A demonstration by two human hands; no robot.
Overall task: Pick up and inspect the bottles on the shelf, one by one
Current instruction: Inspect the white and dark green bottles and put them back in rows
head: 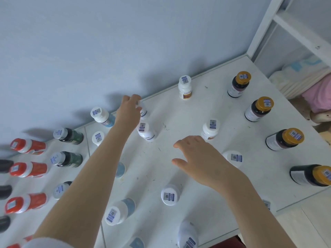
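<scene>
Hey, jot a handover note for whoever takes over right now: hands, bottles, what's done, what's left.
Left hand: at the back row, fingers curled on the cap of a white bottle by the wall; unclear whether it is lifted.
Right hand: open over the shelf, holding nothing.
Other bottles stand in rows: red bottles left, gold-capped bottles right.
Done: cannot tell which were inspected.
Left: inspect this one, then the rest.

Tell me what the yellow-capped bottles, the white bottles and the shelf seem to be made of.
Yellow-capped bottles: dark translucent bodies with a slight sheen, plastic or glass, hard to tell; caps look like matte plastic. White bottles: opaque, smooth, likely plastic. Shelf: flat white board, matte, scuffed and speckled, probably painted or laminated wood.
</scene>
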